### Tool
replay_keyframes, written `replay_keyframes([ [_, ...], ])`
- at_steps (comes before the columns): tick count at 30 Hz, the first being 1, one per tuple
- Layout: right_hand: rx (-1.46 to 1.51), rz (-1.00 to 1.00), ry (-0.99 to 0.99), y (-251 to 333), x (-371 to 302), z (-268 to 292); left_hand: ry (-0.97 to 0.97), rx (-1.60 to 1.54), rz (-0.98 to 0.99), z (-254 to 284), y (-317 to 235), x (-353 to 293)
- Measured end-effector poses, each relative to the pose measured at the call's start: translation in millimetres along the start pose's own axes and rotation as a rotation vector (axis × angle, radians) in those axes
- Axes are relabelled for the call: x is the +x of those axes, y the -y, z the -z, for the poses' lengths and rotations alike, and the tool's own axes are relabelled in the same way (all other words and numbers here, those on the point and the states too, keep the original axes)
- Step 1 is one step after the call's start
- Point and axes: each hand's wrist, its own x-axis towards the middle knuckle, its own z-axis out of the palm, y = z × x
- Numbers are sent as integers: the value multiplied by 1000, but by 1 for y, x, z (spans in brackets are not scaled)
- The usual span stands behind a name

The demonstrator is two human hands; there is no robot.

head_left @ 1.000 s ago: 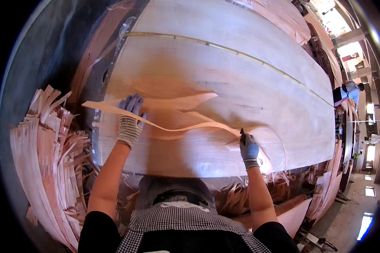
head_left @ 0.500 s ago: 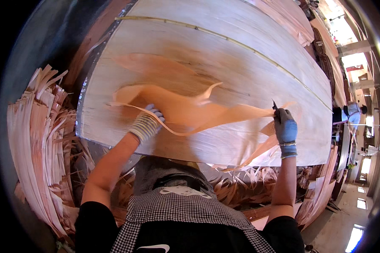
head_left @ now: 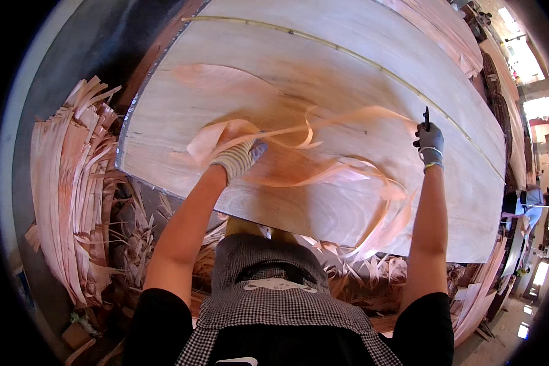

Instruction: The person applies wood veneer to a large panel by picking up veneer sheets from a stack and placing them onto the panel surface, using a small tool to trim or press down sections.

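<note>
A large pale wood veneer sheet (head_left: 348,79) lies flat across the work surface in front of me. My left hand (head_left: 238,157), in a knit glove, grips a long thin curling veneer strip (head_left: 323,125) that is lifted above the sheet. My right hand (head_left: 430,141), in a grey glove, is raised over the sheet's right part and holds a small dark knife (head_left: 426,117) pointing up. More loose strip curls (head_left: 384,201) hang near the sheet's front edge.
A heap of veneer offcut strips (head_left: 67,189) lies at my left. Scrap pieces (head_left: 360,274) litter the floor under the sheet's front edge. Stacked veneer (head_left: 445,30) stands at the far right. Another person (head_left: 531,204) is at the right edge.
Both hands have risen and moved farther over the sheet. The cut strip has been pulled up and now curls in the air between them.
</note>
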Motion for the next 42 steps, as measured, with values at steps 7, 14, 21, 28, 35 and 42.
replay_keyframes([
  [7, -31, 942, 301, 78, -166, -122, -210, -98, 128, -14, 52, 6],
  [14, 148, 547, 667, 103, -228, -209, -274, 623, -221, -18, 27, -8],
  [21, -236, 514, 624, 118, -236, -219, -688, 419, -144, -22, 71, -20],
  [28, -553, 782, 504, 206, -245, -284, -701, 408, -83, -20, 59, -17],
  [35, -783, 781, 603, 124, -266, -252, -637, 496, -9, -20, 52, -19],
  [42, -747, 1027, 643, 69, -230, -224, -344, 238, -386, -51, 24, -27],
])
